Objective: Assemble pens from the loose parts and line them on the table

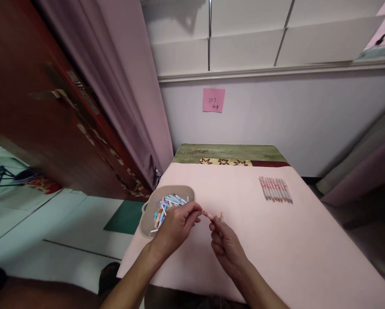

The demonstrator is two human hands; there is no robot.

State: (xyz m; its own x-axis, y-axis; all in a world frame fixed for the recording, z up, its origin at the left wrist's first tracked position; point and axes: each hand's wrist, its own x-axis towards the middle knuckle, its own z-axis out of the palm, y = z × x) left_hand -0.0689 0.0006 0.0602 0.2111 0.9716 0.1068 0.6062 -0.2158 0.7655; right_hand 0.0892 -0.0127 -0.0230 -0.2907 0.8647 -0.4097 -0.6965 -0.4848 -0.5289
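A short peach-coloured pen barrel [208, 215] with a printed pattern spans the gap between my hands above the table. My right hand [226, 242] grips its right end between thumb and fingers. At the barrel's left end, my left hand [181, 219] is closed in a pinch; whatever its fingertips hold is too small to make out. A second small peach piece [222, 216] shows just behind my right fingers, and I cannot tell whether it is held. Under my left wrist, a beige bin [186, 189] contains many loose blue, white and peach pen parts [163, 208].
Several slim pens [276, 189] lie side by side in a row on the right of the pink-covered table [263, 253]. A pink note [213, 100] is stuck to the wall behind. A curtain [124, 81] and a red-brown door [51, 107] stand left.
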